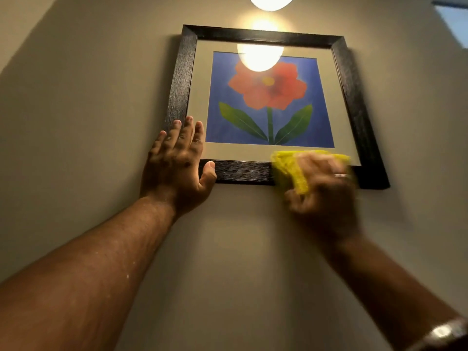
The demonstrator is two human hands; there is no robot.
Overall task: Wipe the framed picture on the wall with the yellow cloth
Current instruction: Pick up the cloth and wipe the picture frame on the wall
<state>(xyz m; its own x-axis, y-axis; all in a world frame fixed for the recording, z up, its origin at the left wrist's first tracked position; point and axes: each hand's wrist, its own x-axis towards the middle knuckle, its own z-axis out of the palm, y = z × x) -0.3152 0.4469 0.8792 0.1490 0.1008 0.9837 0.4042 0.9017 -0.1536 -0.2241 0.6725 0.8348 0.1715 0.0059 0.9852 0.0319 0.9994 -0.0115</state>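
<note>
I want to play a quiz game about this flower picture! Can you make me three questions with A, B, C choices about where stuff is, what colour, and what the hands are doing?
1. Where is the yellow cloth?
A. top of the frame
B. bottom right of the frame
C. on the floor

2. What colour is the flower?
A. red
B. purple
C. white

3. What is the left hand doing?
A. holding the cloth
B. lying flat and open on the frame's lower left corner
C. hanging down

Answers: 1 B, the right hand presses it against the black frame there. 2 A, red petals on blue. 3 B, fingers spread, nothing held.
</note>
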